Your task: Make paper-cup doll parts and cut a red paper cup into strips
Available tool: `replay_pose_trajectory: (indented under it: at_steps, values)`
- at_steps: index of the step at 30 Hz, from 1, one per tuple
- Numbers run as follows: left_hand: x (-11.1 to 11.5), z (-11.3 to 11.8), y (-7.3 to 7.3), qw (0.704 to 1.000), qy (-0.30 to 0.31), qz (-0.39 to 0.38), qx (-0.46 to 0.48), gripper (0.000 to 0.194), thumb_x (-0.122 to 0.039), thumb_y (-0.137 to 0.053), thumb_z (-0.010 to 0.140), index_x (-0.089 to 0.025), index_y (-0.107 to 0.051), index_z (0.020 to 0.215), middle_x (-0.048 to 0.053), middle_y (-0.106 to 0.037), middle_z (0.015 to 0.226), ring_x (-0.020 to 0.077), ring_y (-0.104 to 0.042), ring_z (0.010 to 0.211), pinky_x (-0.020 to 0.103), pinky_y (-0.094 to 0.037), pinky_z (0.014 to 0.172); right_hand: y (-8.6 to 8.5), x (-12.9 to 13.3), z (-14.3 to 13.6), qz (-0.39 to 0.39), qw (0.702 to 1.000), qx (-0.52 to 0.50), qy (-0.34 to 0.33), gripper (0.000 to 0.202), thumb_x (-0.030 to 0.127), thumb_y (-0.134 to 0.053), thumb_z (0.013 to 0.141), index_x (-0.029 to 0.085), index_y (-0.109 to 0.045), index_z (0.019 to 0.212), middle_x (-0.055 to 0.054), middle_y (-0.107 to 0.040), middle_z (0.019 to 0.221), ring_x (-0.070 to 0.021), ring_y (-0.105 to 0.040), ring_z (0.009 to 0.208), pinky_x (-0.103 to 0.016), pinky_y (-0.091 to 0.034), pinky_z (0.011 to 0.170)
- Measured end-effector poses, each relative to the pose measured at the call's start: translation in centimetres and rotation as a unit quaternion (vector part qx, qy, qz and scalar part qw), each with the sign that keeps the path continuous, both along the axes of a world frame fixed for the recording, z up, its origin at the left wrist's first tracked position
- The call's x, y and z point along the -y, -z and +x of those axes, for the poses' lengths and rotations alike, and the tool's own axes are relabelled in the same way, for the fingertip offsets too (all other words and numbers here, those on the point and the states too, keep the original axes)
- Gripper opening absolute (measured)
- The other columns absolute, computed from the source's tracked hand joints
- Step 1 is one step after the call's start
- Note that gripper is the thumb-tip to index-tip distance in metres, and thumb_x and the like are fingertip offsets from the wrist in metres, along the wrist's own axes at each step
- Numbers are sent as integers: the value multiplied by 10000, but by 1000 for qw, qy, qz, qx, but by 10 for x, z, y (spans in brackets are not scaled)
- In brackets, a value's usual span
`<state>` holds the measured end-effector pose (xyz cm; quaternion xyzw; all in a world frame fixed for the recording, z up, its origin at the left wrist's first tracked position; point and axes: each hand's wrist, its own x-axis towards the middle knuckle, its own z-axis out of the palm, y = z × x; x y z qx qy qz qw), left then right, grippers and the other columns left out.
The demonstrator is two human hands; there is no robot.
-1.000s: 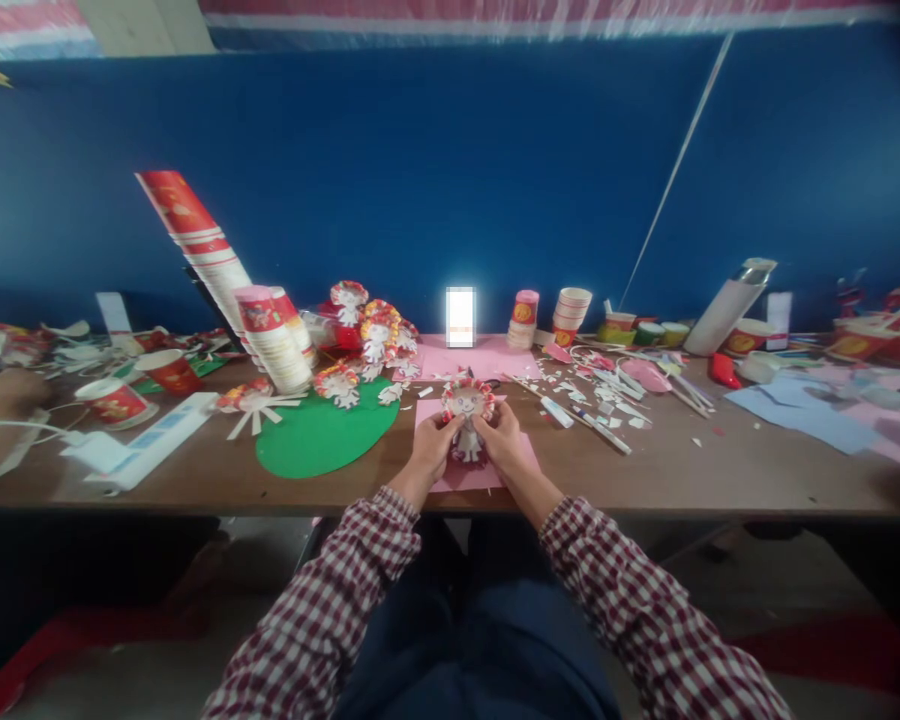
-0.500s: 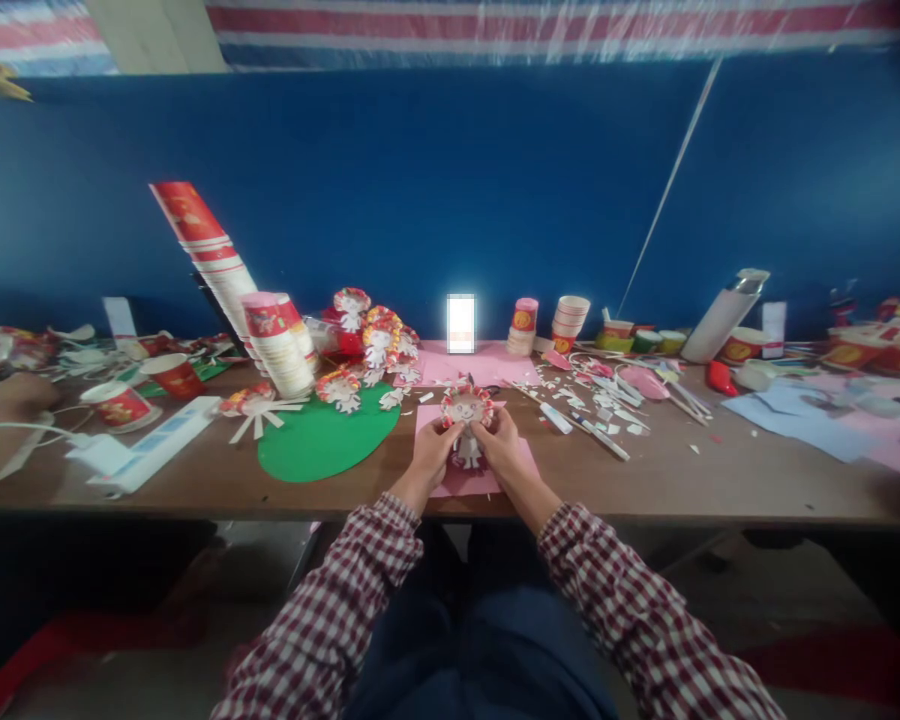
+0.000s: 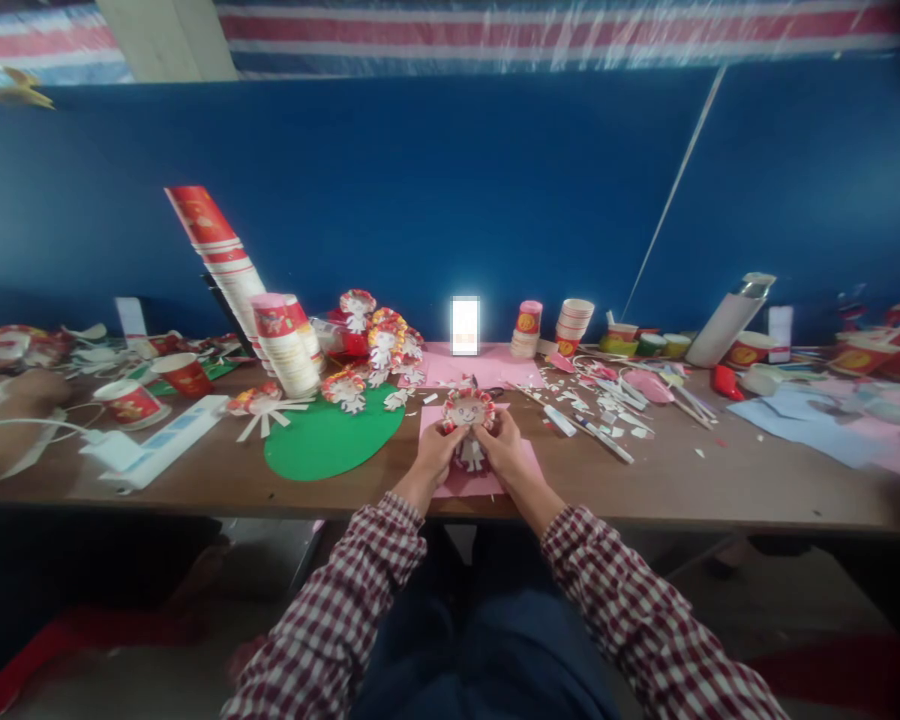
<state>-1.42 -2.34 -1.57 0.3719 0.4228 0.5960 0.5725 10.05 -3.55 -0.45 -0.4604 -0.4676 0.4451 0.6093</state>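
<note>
A small paper figure [image 3: 468, 412] with a drawn face and a red-and-white fringed rim is held upright between my two hands. My left hand [image 3: 438, 450] pinches its lower left side, and my right hand [image 3: 501, 444] grips the lower right side, with both thumbs meeting below the face. Under them lies a pink paper sheet [image 3: 528, 470] near the table's front edge. A green paper oval [image 3: 330, 445] is to the left, with similar paper figures [image 3: 382, 345] at its back edge.
Stacked paper cups [image 3: 289, 345] and a power strip [image 3: 176, 445] stand or lie at left. Paper scraps [image 3: 615, 405], a pen [image 3: 604, 440] and a tilted white cylinder [image 3: 727, 320] are at right. Another person's hand [image 3: 26, 415] is at far left.
The whole view has shifted slightly, so the table items appear a little further right. Both hands keep their hold on the paper figure.
</note>
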Motion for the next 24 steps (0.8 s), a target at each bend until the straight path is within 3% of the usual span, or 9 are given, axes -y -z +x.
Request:
replay_pose_trajectory:
  at_steps: [8, 18, 24]
  values:
    - [6, 1, -8, 1000, -5, -8, -10, 357, -296, -804, 496, -90, -666, 752, 55, -676, 649, 149, -625, 582, 267, -503, 592, -4, 1, 2, 9, 1000, 27, 10, 240, 267, -636, 633, 247, -575, 865, 40, -629, 745, -150, -601, 687, -265, -487, 636]
    - [3, 0, -1, 999, -11, 20, -32, 346, -323, -806, 517, -118, -656, 752, 33, -664, 655, 116, -588, 566, 225, -471, 558, 7, -5, 2, 27, 1000, 10, -8, 301, 274, -639, 635, 231, -568, 924, 22, -653, 804, -150, -609, 698, -273, -506, 648]
    - [5, 0, -5, 999, 13, 31, -17, 361, -342, -809, 519, -121, -660, 763, 22, -655, 643, 100, -568, 542, 221, -462, 549, 13, -10, 4, 29, 999, 18, 7, 292, 274, -628, 642, 228, -587, 927, 29, -646, 791, -147, -601, 695, -276, -500, 645]
